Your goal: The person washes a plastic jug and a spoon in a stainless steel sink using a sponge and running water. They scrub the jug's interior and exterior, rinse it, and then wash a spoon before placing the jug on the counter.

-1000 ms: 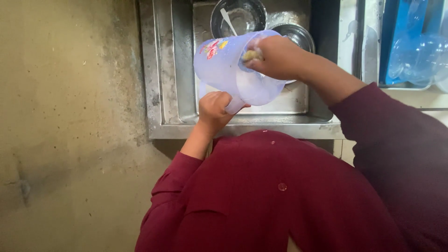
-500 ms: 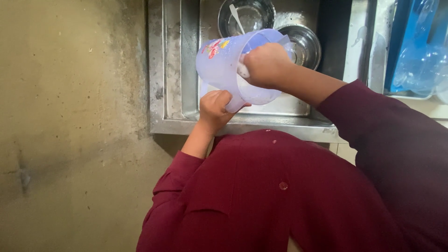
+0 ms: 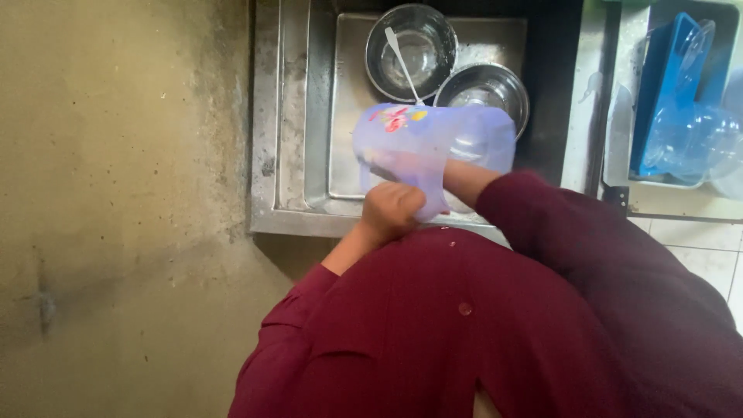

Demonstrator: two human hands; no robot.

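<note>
Gripping one jug (image 3: 433, 147), left hand (image 3: 392, 210) (two bowls (image 3: 410, 42) beyond).

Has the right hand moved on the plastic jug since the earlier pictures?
Yes. Earlier it lay on the outside of the lavender jug, on the side toward the steel bowls. Now the hand is inside the jug and only the forearm shows.

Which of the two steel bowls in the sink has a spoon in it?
The far-left steel bowl, at the sink's back: a pale spoon leans inside it. The other bowl, beside the lilac plastic jug, shows none.
</note>
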